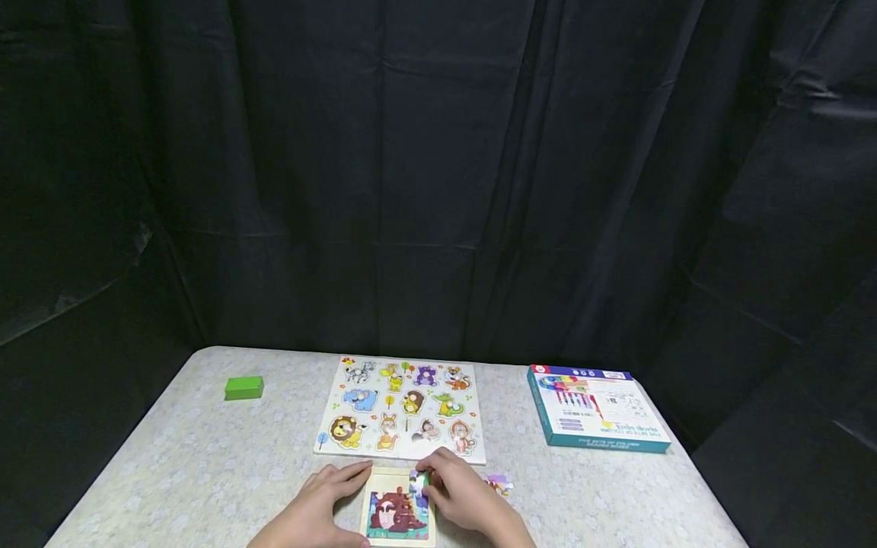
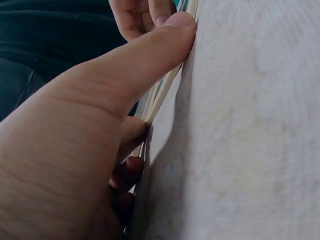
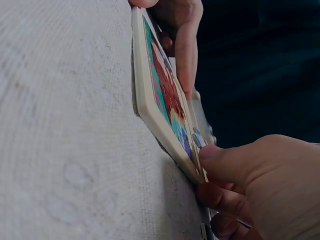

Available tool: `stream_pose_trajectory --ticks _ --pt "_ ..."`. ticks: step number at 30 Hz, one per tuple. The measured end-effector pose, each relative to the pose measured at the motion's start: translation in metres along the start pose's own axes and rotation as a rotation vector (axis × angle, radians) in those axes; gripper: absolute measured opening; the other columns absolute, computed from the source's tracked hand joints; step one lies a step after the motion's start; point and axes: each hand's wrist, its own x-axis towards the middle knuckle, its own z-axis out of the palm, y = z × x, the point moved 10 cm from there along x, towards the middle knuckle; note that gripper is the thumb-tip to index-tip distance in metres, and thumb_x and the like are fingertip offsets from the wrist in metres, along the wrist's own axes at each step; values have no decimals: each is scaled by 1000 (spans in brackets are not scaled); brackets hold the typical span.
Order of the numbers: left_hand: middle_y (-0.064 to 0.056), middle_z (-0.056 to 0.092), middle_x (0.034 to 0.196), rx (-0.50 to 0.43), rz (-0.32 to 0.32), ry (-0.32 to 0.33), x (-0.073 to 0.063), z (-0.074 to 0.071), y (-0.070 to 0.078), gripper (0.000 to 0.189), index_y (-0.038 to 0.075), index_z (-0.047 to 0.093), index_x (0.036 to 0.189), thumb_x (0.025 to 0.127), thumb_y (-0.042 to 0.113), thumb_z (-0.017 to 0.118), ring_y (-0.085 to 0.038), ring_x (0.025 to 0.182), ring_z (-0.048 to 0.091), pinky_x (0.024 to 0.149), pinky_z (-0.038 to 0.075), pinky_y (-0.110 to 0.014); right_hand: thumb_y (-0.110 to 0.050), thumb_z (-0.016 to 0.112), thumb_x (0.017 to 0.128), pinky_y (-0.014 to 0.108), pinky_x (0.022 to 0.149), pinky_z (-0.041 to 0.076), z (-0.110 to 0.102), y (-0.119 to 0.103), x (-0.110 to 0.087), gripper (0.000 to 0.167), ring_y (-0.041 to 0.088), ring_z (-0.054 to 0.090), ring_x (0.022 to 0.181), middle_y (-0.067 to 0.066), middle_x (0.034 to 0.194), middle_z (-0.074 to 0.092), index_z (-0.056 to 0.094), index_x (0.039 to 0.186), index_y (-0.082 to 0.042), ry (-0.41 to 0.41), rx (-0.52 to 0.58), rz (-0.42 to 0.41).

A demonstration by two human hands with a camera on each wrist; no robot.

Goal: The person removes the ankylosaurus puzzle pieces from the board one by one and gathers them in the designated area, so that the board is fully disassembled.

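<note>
A small wooden jigsaw tray (image 1: pixel 387 481) lies at the near edge of the table, partly filled with pieces that show a brown animal. My left hand (image 1: pixel 308 508) grips its left side, thumb at the near corner and index finger at the far one. At the tray's far right corner, my right hand (image 1: pixel 467 493) pinches a light, purple-edged jigsaw piece (image 1: pixel 417 484) between thumb and fingers. In the right wrist view the thumb presses that piece (image 3: pixel 199 138) close over the rim. Loose jigsaw pieces (image 1: pixel 500 483) lie just right of the right hand, partly hidden by it.
Just beyond the tray lies a large white animal puzzle board (image 1: pixel 400 457). A green block (image 1: pixel 243 388) sits at the left, and a flat teal-sided box (image 1: pixel 606 411) lies at the right. Black cloth (image 1: pixel 438 190) hangs behind the table.
</note>
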Motion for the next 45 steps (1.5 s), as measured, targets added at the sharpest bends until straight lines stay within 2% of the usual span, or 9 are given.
stream_pose_trajectory --ticks 8,12,15,19,23,28,35,39,45 --pt "-5 48 164 -11 38 8 -1 -2 2 105 7 53 156 74 57 93 -5 114 45 94 39 -34 -13 74 100 26 79 53 -16 1 1 22 -1 55 86 -3 108 65 71 121 -6 61 70 24" --pt "-5 48 164 -17 42 7 1 0 0 106 7 52 157 74 58 93 -4 112 44 94 38 -34 -9 73 100 26 75 50 -39 3 -2 23 1 55 84 1 109 65 70 123 -3 119 85 36" --pt "-3 48 164 -20 35 6 2 0 -1 107 8 52 157 73 60 92 -4 113 44 97 39 -36 -5 73 99 26 74 50 -65 8 -7 23 4 55 85 3 113 66 71 123 -4 193 51 46" --pt "-2 48 164 -26 30 5 2 0 -1 107 8 53 157 73 61 93 -5 115 44 98 39 -37 -3 75 97 26 73 51 -101 22 -21 25 4 56 87 1 116 67 74 122 -7 298 10 85" --pt "-4 48 164 -29 48 10 1 -1 0 105 7 53 157 73 57 94 -4 114 44 96 39 -35 -2 79 94 27 70 51 -132 37 -42 26 3 56 85 -1 112 69 75 120 -7 387 -14 103" --pt "-6 49 164 -25 74 13 1 -2 1 105 6 53 156 73 53 95 -3 111 44 92 39 -32 -2 79 94 24 66 46 -155 64 -67 27 3 52 78 -2 106 68 76 121 -6 436 -30 177" --pt "-5 48 164 -37 63 4 2 -1 -1 105 7 52 157 74 57 93 -3 113 43 95 39 -35 -5 76 97 23 64 44 -164 98 -96 24 4 52 79 2 110 68 75 121 -7 427 2 308" --pt "-4 47 165 -39 54 2 3 -1 -3 105 9 51 158 75 59 92 -3 114 43 96 39 -36 -6 76 97 23 62 43 -158 112 -104 22 3 51 77 3 110 68 75 119 -7 401 10 352" --pt "-5 48 164 -44 77 9 3 -1 -1 105 8 51 158 75 57 93 -3 113 44 96 40 -36 -8 76 97 23 63 43 -140 136 -117 23 7 50 77 1 103 65 76 121 -8 346 49 469"
